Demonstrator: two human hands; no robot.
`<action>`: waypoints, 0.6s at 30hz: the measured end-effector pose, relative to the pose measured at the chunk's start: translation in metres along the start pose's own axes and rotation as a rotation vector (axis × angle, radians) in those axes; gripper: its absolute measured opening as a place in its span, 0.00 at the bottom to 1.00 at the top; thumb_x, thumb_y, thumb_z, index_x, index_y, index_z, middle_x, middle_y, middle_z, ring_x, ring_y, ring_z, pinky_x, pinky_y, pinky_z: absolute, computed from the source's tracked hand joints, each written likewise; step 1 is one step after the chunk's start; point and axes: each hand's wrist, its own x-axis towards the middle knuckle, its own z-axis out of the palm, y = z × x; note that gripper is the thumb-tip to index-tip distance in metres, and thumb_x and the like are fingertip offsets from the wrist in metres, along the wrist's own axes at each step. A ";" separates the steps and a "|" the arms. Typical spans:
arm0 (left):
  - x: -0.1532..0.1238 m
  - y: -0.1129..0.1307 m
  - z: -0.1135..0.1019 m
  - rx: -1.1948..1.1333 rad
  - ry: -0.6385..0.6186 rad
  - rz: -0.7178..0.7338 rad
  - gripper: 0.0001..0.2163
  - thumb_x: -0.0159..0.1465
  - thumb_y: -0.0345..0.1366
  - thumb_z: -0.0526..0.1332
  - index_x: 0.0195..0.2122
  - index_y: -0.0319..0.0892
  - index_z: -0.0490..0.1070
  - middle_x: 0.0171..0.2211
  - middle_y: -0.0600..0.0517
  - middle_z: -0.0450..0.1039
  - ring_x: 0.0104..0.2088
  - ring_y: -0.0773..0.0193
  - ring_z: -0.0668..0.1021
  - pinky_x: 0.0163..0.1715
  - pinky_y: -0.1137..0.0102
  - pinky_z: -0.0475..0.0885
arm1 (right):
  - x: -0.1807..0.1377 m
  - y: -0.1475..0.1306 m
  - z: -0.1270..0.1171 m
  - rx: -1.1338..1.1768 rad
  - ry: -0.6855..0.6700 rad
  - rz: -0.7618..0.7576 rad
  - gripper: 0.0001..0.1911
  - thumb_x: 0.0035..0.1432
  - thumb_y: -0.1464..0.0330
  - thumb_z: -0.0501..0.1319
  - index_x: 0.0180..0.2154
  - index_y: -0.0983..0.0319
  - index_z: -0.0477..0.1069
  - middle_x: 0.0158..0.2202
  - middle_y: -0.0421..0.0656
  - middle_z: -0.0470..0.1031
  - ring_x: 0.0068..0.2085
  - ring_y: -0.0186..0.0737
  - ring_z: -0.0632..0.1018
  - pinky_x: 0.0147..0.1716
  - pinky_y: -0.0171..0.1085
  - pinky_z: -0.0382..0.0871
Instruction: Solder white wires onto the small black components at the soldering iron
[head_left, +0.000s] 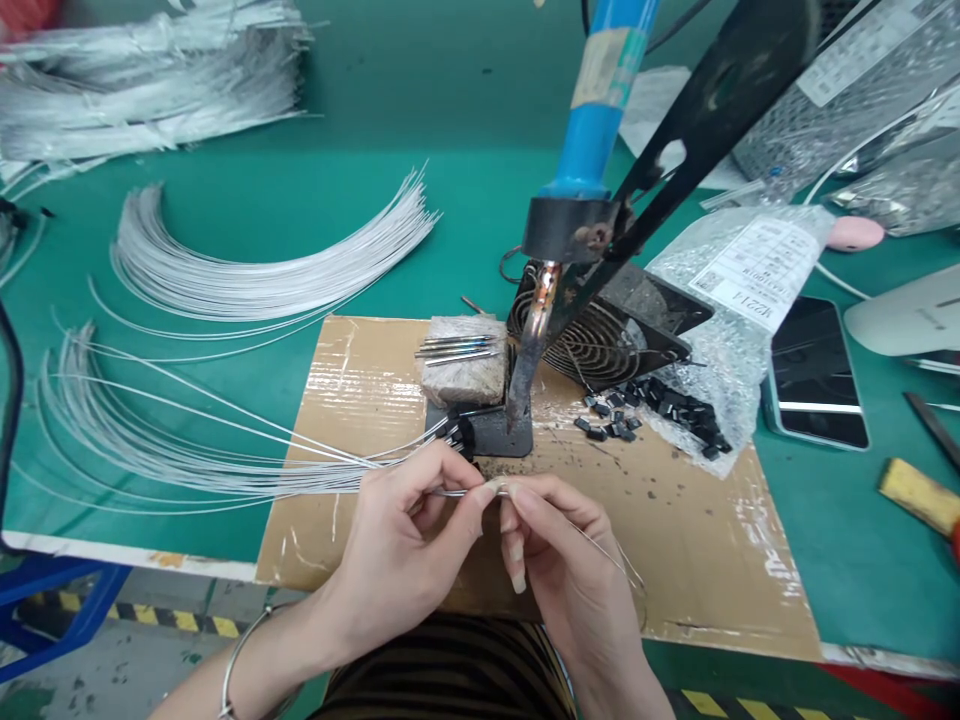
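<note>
My left hand [405,540] is closed, its thumb and forefinger pinching a thin light wire [451,492]. My right hand [574,555] meets it fingertip to fingertip, also in a pinch on wire; thin strands [606,552] trail out beyond its fingers. What lies exactly between the fingertips is hidden. Left of my hands, a loose bundle of white wires [225,472] fans across the cardboard and the green table. Just beyond my fingertips the soldering iron [541,300] hangs tip down in a black stand, above a dark metal plate [514,430].
Short thin rods lie on a whitish block [465,375]. Behind the iron is a fan with a round guard [600,345]. Small black parts [675,405] spill from a plastic bag [739,270] near a phone [817,370]. Another wire bundle [262,270] rests on the table [480,200]. Cardboard [697,560] lies underneath.
</note>
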 end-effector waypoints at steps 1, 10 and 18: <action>0.000 0.000 0.000 0.006 0.000 0.003 0.09 0.69 0.36 0.64 0.31 0.43 0.72 0.20 0.57 0.65 0.19 0.69 0.62 0.19 0.72 0.55 | 0.000 0.000 0.000 0.001 -0.002 0.002 0.10 0.56 0.61 0.77 0.30 0.61 0.86 0.21 0.38 0.75 0.17 0.27 0.72 0.16 0.25 0.69; 0.002 -0.001 -0.003 0.059 -0.027 -0.007 0.10 0.68 0.37 0.62 0.30 0.42 0.71 0.19 0.59 0.60 0.20 0.69 0.58 0.19 0.70 0.52 | 0.000 -0.001 -0.003 0.016 -0.008 0.023 0.08 0.58 0.63 0.75 0.31 0.61 0.86 0.22 0.37 0.75 0.18 0.27 0.73 0.16 0.24 0.71; 0.001 -0.003 0.003 -0.037 0.007 -0.048 0.09 0.67 0.36 0.64 0.29 0.42 0.72 0.19 0.58 0.64 0.19 0.69 0.61 0.19 0.71 0.53 | 0.004 -0.004 0.004 0.044 0.004 0.013 0.11 0.53 0.61 0.78 0.28 0.62 0.86 0.19 0.37 0.74 0.16 0.27 0.71 0.14 0.24 0.70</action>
